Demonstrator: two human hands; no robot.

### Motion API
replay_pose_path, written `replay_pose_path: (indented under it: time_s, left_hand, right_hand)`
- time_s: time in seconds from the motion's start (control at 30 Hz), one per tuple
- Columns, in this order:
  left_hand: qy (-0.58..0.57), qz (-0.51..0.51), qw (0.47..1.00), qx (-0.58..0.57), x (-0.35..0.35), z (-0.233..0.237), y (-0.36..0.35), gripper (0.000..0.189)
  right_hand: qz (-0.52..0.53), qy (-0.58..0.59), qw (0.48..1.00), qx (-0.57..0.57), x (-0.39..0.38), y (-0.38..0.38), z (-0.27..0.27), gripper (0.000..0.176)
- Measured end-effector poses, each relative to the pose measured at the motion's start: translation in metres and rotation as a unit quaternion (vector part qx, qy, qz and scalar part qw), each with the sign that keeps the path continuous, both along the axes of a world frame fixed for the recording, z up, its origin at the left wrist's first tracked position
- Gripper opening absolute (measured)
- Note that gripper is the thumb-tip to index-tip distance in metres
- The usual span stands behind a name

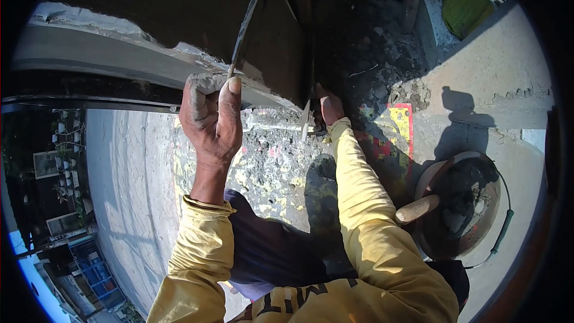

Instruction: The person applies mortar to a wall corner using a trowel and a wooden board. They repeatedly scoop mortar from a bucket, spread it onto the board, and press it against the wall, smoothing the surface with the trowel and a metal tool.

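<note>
My left hand, grey with dried mortar on the fingers, pinches a thin mortar-stained strip between thumb and forefinger. The strip rises at a slant past the dark wall face and leaves the top of the view. Over to the right, my right hand is closed at the wall's lower corner, partly in shade. It grips what looks like a trowel; its narrow pale blade shows nearly edge-on beside the corner. The handle is mostly hidden by the fingers. Rough mortar lines the wall's edge.
A bucket holding grey mortar stands at right, with a rounded wooden handle across its rim. Mortar crumbs and a torn printed sheet cover the ground. A green sack sits on a ledge at upper right.
</note>
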State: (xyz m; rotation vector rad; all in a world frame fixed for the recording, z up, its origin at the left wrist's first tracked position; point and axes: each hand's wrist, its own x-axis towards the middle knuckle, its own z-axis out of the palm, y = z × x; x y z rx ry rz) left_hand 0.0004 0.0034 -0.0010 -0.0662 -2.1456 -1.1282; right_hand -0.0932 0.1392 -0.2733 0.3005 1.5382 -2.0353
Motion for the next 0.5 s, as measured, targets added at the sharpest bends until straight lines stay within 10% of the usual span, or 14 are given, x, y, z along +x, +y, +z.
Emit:
replay_pose_path:
  time_s: [0.3,0.33,0.5]
  left_hand:
    - [-0.028,0.003,0.999,0.023,0.001,0.003,0.000,0.008]
    - [-0.028,0.007,0.999,0.021,0.002,0.002,-0.001,0.009]
    - [-0.041,0.028,0.999,0.004,0.002,0.006,0.000,0.012]
  right_hand:
    - [0.010,0.186,0.982,0.006,-0.015,0.012,0.163,0.041]
    - [-0.048,0.421,0.906,0.008,-0.014,0.010,0.163,0.031]
    - [0.010,0.322,0.946,-0.037,0.030,0.021,0.195,0.025]
